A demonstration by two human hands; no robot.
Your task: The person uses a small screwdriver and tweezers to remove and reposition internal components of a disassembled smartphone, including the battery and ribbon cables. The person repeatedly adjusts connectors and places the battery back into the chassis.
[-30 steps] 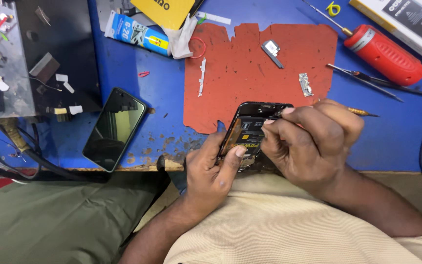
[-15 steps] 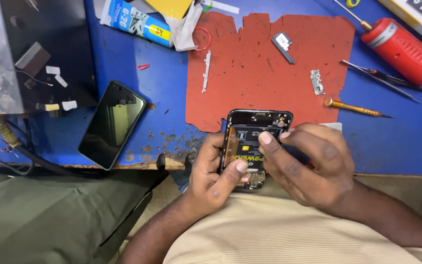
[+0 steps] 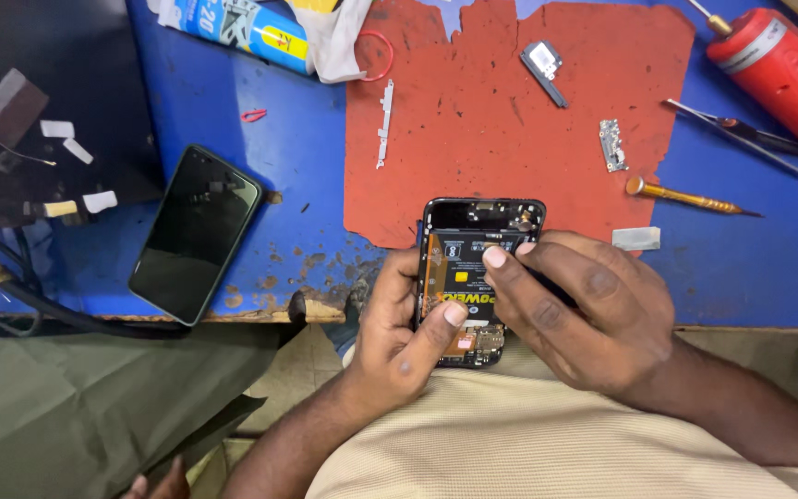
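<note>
Both hands, left hand and right hand, hold one opened phone; apparently one spare phone.

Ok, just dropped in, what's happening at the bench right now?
A person holds an opened phone, back cover off, at the near edge of the blue bench. The left hand grips its side, thumb on the battery; the right hand presses fingertips near its upper part. A second phone lies face up to the left; an orange screwdriver and small parts rest on the red mat.

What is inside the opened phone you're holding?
Inside the opened phone a battery with an orange edge and small parts near the bottom show. The right hand covers the right side.
</note>
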